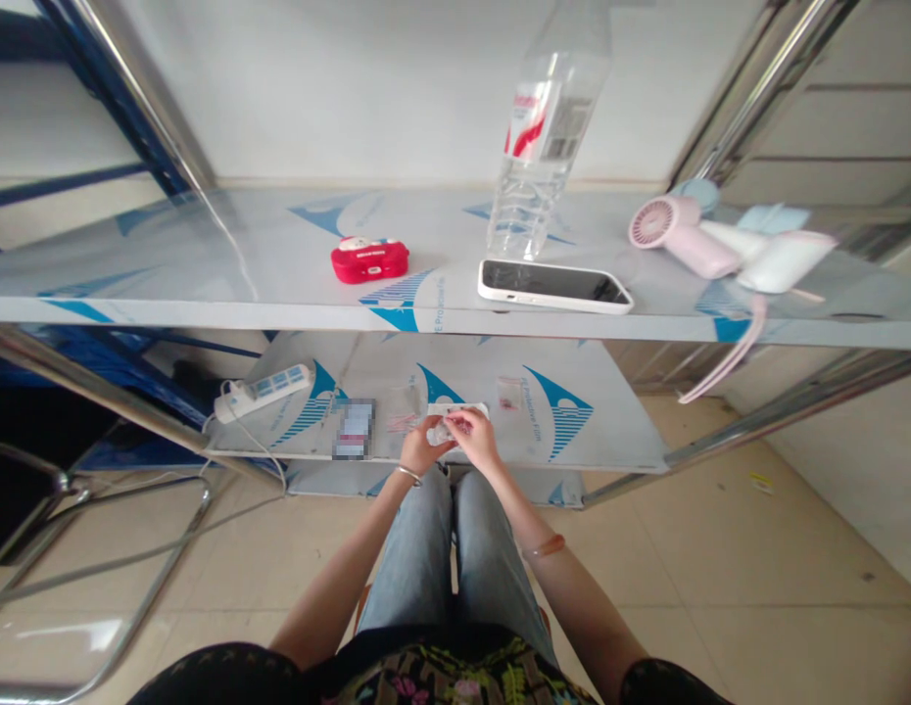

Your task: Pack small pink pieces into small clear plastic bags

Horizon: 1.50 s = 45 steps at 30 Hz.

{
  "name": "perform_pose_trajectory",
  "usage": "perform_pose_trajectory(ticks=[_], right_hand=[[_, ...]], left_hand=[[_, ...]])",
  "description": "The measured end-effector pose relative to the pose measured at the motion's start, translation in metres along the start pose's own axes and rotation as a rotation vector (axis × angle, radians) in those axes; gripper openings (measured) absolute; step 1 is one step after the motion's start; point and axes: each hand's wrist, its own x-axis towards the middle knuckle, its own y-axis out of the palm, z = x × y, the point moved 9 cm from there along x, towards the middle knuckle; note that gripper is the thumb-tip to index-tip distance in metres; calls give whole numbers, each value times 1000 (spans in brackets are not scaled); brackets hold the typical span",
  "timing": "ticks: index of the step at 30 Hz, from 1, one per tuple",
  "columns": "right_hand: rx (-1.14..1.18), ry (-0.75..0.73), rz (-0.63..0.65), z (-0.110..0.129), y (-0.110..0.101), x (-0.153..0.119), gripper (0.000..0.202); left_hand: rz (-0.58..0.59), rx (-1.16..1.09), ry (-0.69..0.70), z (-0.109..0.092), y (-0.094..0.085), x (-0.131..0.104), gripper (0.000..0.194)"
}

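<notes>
Above the front edge of the lower shelf (617, 431), my two hands are close together. My left hand (424, 446) is closed on a small clear plastic bag (439, 432). My right hand (476, 438) is pinched at the bag's right side, over small pinkish things too tiny to make out. Behind the hands lies a white object (455, 406), partly hidden by them. Thin pink pieces (404, 422) lie left of my hands, by a clear bag (406, 399). To the right is another small clear bag (509, 394) with reddish contents.
A phone (354, 429) and a white power strip (264, 390) lie left on the lower shelf. The upper shelf (264, 311) holds a red case (369, 261), a water bottle (545, 137), a white-edged phone (554, 286) and a pink handheld fan (683, 235). A metal-framed chair (183, 539) stands left.
</notes>
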Motion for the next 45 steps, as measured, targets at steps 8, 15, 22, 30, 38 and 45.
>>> perform_pose_trajectory(ticks=[8, 15, 22, 30, 38, 45], right_hand=[[-98, 102, 33, -33, 0, -4, 24], [-551, 478, 249, -110, 23, -32, 27], [-586, 513, 252, -128, 33, -48, 17], [-209, 404, -58, -98, 12, -29, 25], [62, 89, -100, -17, -1, -7, 27], [8, 51, -27, -20, 9, -10, 24]], left_hand=[[-11, -25, -29, 2, 5, -1, 47], [-6, -95, -16, 6, -1, -5, 47], [54, -266, 6, 12, 1, -3, 46], [84, -282, -25, 20, -2, 3, 48], [88, -242, -24, 18, -1, 6, 47], [99, -264, -12, 15, 5, 7, 44]])
